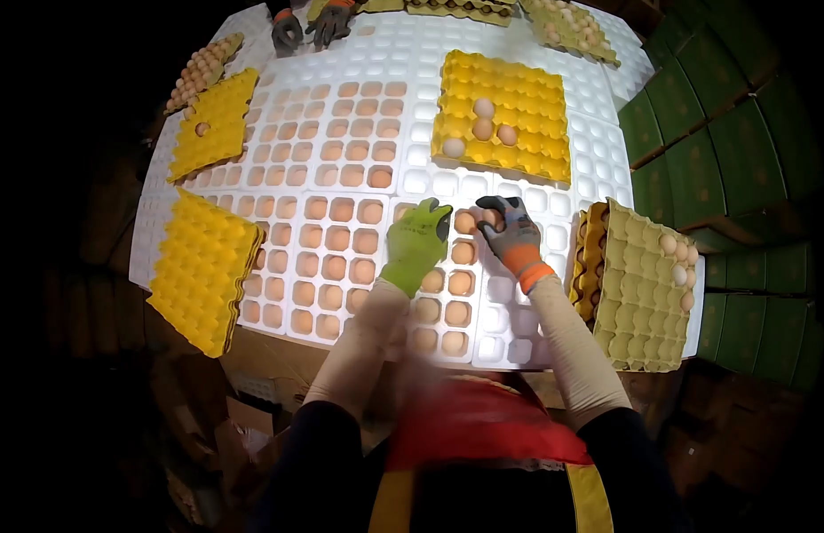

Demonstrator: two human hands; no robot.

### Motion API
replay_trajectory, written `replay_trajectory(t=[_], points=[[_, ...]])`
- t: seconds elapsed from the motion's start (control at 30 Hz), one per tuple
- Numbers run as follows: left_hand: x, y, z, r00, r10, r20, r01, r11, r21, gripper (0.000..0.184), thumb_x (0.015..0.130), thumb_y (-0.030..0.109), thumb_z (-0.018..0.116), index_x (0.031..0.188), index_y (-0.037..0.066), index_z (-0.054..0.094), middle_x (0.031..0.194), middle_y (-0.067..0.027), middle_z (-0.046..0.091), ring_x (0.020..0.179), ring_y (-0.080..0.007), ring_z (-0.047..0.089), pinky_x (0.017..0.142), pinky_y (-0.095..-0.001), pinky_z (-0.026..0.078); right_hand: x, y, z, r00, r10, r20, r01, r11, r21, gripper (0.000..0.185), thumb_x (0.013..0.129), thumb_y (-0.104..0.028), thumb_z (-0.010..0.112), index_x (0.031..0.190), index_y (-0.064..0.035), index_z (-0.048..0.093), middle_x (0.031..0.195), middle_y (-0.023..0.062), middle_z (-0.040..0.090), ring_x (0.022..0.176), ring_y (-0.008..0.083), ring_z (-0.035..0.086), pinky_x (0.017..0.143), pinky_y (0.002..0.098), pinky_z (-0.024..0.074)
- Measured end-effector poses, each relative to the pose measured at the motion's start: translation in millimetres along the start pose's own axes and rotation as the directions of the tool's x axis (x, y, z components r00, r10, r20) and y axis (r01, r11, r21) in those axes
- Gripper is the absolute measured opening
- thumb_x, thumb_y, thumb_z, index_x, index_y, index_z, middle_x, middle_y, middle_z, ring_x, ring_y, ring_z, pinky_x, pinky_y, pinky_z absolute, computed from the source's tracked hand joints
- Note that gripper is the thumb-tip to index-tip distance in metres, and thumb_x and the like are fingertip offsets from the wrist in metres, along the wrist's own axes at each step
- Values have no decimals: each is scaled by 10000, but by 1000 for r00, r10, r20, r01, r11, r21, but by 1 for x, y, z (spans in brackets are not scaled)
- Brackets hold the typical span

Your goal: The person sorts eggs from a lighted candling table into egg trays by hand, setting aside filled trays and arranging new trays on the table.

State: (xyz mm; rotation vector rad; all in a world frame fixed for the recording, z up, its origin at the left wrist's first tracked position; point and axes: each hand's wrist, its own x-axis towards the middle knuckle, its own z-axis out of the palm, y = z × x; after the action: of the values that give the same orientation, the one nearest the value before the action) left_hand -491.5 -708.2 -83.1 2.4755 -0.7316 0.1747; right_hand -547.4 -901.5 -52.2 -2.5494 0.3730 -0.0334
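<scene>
My left hand [418,238], in a green glove with dark fingertips, reaches down over the white foam egg tray [471,333]. Its fingers curl inward and hide whatever lies beneath them. Close to its right, an egg [465,221] shows at a cell of the tray. My right hand [516,233], in a grey and orange glove, has its fingers closed around another egg [492,218] just beside that one. Brown eggs [459,282] fill cells in the columns below my hands.
Ahead lies a yellow egg tray [527,98] with several eggs. Stacked yellow trays [203,271] stand at left, and a beige tray [643,284] with several eggs leans at right. Another person's gloved hands [328,27] are at the far edge. Green boxes [696,133] line the right.
</scene>
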Motion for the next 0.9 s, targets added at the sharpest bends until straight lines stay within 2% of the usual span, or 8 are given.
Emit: replay_trajectory(t=[0.1, 0.2, 0.27, 0.43, 0.63, 0.73, 0.87, 0.9], points=[[0, -3, -13, 984, -179, -17, 158, 903, -399, 258, 934, 222, 677, 1180, 164, 734, 1129, -31, 706, 991, -252, 669, 824, -376, 554, -22, 16, -16, 942, 64, 329, -330, 358, 874, 517, 957, -238, 598, 1452, -110, 522, 1194, 104, 670, 1039, 204, 671, 750, 326, 545], [16, -26, -28, 770, -337, 541, 511, -182, -840, 463, 933, 97, 717, 1381, 62, 602, 1217, -61, 706, 1070, -154, 670, 906, -322, 556, -38, 10, -23, 931, 19, 365, -365, 44, 930, 602, 974, -209, 523, 1552, -98, 393, 1313, 115, 640, 1105, 230, 672, 775, 305, 530], [18, -24, -34, 978, -159, 136, 204, 592, -780, 545, 938, 39, 713, 1453, 56, 536, 1240, -63, 677, 1089, -117, 627, 942, -280, 535, -44, 7, -24, 926, 28, 376, -377, 42, 925, 588, 1003, -214, 512, 1563, -98, 376, 1345, 106, 633, 1159, 228, 658, 788, 301, 528], [21, -11, -55, 951, -164, 262, 309, 495, -812, 417, 1007, 52, 622, 1418, 10, 560, 1192, -48, 672, 1057, -114, 623, 945, -245, 511, -53, 41, 17, 923, 75, 377, -377, -17, 926, 506, 1089, -286, 470, 1551, -96, 397, 1374, 83, 620, 1169, 200, 637, 802, 307, 535], [15, -35, -33, 965, -156, 212, 263, 513, -817, 355, 1055, 85, 525, 1375, -68, 529, 1249, -102, 631, 1098, -162, 633, 937, -265, 527, -53, 78, 49, 899, -173, 403, -425, -569, 704, 610, 1048, -131, 589, 1592, -88, 315, 1345, 78, 615, 1107, 183, 606, 870, 309, 553], [18, -43, -24, 919, -259, 297, 379, 375, -846, 348, 1035, 110, 573, 1339, -58, 550, 1181, -99, 641, 1013, -165, 646, 869, -269, 548, -58, 90, 68, 957, 97, 272, -288, 274, 918, 840, 964, -70, 684, 1636, -105, 182, 1328, 97, 620, 1095, 200, 616, 895, 330, 565], [30, -54, -25, 898, -285, 334, 399, 213, -892, 362, 971, 152, 683, 1268, -38, 603, 1044, -45, 656, 837, -146, 627, 758, -278, 538, -53, 124, 86, 940, -48, 338, -340, -43, 939, 974, 911, -61, 733, 1650, -108, 99, 1314, 112, 623, 1072, 201, 636, 899, 333, 571], [32, -56, -23, 936, -317, 156, 307, 512, -802, 361, 943, 138, 698, 1262, -17, 624, 1078, -68, 665, 909, -191, 643, 802, -312, 543, -52, 100, 70, 943, -12, 333, -333, 46, 942, 886, 937, -108, 707, 1633, -100, 159, 1299, 97, 625, 1060, 185, 625, 891, 324, 563]])
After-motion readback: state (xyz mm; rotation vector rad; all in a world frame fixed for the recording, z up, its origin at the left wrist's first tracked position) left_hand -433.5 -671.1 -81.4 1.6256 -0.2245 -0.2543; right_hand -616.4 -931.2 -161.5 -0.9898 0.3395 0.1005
